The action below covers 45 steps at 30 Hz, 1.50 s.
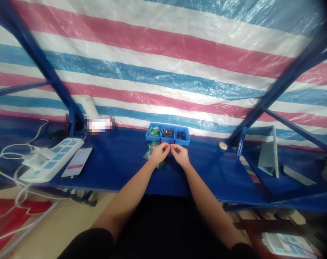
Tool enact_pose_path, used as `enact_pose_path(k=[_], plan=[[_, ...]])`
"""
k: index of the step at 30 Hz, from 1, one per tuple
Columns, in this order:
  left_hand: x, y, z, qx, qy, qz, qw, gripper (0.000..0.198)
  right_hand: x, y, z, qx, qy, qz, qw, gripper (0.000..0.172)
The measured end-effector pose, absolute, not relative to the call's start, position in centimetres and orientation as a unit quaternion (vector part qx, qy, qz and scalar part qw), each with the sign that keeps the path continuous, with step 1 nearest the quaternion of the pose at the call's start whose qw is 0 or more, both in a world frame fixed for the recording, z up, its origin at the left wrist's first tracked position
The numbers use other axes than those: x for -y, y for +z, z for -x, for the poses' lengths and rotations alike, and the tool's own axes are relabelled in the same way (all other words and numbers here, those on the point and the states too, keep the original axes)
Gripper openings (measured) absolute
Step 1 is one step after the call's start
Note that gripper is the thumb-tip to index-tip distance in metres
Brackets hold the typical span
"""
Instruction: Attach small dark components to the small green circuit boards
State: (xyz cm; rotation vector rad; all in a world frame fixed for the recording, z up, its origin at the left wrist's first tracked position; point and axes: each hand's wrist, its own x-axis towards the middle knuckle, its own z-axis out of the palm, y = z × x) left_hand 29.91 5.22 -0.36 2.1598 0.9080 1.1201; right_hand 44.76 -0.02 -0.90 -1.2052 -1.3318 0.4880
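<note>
My left hand [160,152] and my right hand [180,155] meet fingertip to fingertip above the blue table, both closed in a pinch. Whatever lies between the fingertips is too small to make out. Just beyond them stand three joined blue bins: the left bin [146,136] holds green pieces [154,131], the middle one small brass-and-dark parts [168,133], the right one dark blue or black parts [181,135]. Green-and-white pieces [148,154] lie in a pile beside and partly under my left hand.
A white power strip [51,162] with tangled white cables and a phone [77,162] lie on the left. A small round whitish object [223,146] sits to the right, near a blue frame post [241,142]. A tablet-like panel [275,153] stands farther right. Striped sheeting [163,61] hangs behind.
</note>
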Motion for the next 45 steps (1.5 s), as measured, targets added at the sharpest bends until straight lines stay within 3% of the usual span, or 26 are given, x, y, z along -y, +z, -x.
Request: enact_pose_path(k=[45], plan=[[-4.7, 0.7, -30.0, -0.341, 0.392, -0.808, 0.278, 0.027, 0.1, -0.4, -44.8, 0.562, 0.195, 0.526, 0.609, 0.026]])
